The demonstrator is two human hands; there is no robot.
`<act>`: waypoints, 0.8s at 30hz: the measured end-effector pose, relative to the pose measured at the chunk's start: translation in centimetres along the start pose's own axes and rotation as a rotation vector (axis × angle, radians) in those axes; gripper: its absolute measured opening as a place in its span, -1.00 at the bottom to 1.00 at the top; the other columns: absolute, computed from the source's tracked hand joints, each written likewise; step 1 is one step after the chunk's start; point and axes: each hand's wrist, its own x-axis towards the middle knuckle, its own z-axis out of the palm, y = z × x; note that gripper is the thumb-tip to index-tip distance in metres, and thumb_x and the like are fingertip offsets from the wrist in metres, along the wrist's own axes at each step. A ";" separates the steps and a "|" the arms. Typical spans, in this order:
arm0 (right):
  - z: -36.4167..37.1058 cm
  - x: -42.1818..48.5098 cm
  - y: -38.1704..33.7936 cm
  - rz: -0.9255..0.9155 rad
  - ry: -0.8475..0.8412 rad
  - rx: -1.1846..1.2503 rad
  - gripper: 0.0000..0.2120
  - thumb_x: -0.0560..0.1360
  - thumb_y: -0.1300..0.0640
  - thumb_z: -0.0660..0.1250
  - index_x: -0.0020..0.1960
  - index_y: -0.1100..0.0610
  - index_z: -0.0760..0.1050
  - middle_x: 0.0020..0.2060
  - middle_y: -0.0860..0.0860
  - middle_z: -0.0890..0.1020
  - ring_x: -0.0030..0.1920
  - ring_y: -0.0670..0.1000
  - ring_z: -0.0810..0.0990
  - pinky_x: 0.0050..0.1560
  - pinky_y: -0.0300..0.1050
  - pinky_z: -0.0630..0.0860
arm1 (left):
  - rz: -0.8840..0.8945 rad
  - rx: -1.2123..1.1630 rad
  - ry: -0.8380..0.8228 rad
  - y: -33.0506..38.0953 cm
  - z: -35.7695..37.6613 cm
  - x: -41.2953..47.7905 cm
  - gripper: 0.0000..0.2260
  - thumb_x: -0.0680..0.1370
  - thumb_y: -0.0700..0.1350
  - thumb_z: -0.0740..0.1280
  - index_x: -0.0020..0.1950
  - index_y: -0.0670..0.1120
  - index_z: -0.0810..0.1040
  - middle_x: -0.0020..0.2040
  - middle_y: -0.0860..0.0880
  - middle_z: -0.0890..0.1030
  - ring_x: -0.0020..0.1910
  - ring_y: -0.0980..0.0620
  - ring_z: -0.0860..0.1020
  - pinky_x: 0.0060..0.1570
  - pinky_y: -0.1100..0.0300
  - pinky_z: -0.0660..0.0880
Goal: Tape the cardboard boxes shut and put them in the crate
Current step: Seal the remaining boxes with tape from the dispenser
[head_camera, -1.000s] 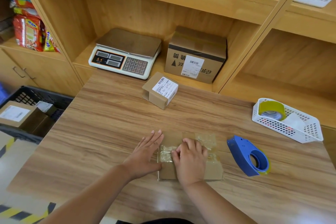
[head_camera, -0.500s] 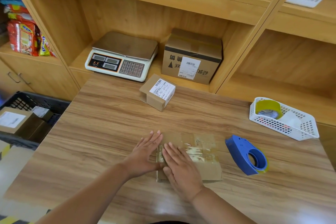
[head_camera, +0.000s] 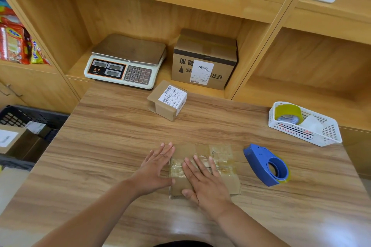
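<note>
A flat cardboard box point(head_camera: 222, 158) with clear tape across its top lies on the wooden table near the front edge. My right hand point(head_camera: 202, 180) presses flat on the box's top with straight, spread fingers. My left hand point(head_camera: 154, 168) rests flat against the box's left side. A small labelled cardboard box point(head_camera: 167, 100) sits further back on the table. The blue tape dispenser point(head_camera: 267, 164) lies just right of the flat box. A black crate point(head_camera: 22, 118) holding boxes stands on the floor at the left.
A white basket point(head_camera: 329, 136) with a yellow tape roll sits at the table's right. On the shelf behind are a weighing scale point(head_camera: 124, 62) and a larger labelled cardboard box point(head_camera: 204, 58). Snack packets point(head_camera: 14, 46) fill a shelf at the left.
My right hand has gone from curled fingers on the tape to lying flat with spread fingers, sliding over the box's top. The left hand stays against the side.
</note>
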 end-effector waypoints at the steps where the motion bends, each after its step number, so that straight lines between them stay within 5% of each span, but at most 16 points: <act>1: -0.1 -0.3 0.4 0.020 -0.006 0.000 -0.39 0.61 -0.26 -0.17 0.47 0.10 0.22 0.44 -0.03 0.32 0.48 0.03 0.19 0.38 0.19 0.08 | -0.002 0.004 -0.002 0.1 0.0 0.0 -0.14 0.34 0.29 0.23 0.46 0.21 -0.24 0.49 0.28 -0.26 0.42 0.32 -0.39 0.40 0.26 -0.36; 9: -0.6 -1.1 4.0 0.151 -0.089 -0.011 -0.30 0.60 -0.27 -0.22 0.42 0.21 0.31 0.42 0.05 0.38 0.51 0.03 0.06 0.36 0.14 0.13 | 0.024 0.036 -0.019 0.9 -1.9 1.3 -0.18 0.48 0.00 0.35 0.54 0.09 -0.14 0.48 0.26 -0.22 0.44 0.28 -0.37 0.40 0.25 -0.37; 13: -0.2 -1.1 4.0 0.082 -0.114 -0.024 -0.26 0.57 -0.33 -0.15 0.45 0.21 0.28 0.45 0.09 0.33 0.51 0.04 0.05 0.38 0.11 0.11 | 0.130 0.279 0.058 2.4 -1.8 1.9 -0.32 0.52 -0.12 0.18 0.56 -0.02 -0.10 0.50 0.16 -0.17 0.44 0.23 -0.36 0.38 0.30 -0.40; 18: 0.3 -1.1 3.7 0.087 -0.125 0.009 -0.21 0.53 -0.40 -0.10 0.48 0.17 0.22 0.48 0.09 0.28 0.50 0.03 0.13 0.37 0.11 0.10 | 0.179 0.575 -0.035 4.9 1.5 1.4 -0.36 0.58 0.19 -0.09 0.51 -0.07 -0.28 0.49 0.01 -0.31 0.47 0.10 -0.37 0.40 0.15 -0.43; 22: 0.3 -1.1 3.4 0.129 -0.135 0.040 -0.21 0.53 -0.40 -0.13 0.46 0.17 0.29 0.46 0.07 0.31 0.49 0.02 0.20 0.37 0.11 0.11 | 0.157 0.660 0.032 5.1 2.2 1.8 -0.31 0.52 0.27 0.01 0.48 -0.18 0.21 0.50 -0.13 0.20 0.50 0.00 0.13 0.48 0.01 -0.07; 24: 0.2 -1.1 3.3 0.143 -0.145 0.046 -0.20 0.53 -0.39 -0.15 0.46 0.17 0.30 0.46 0.07 0.31 0.48 0.02 0.21 0.36 0.11 0.11 | 0.187 0.706 0.047 4.7 2.4 1.7 -0.29 0.52 0.29 -0.11 0.52 -0.16 -0.02 0.53 -0.11 -0.04 0.52 0.00 -0.10 0.50 0.02 -0.25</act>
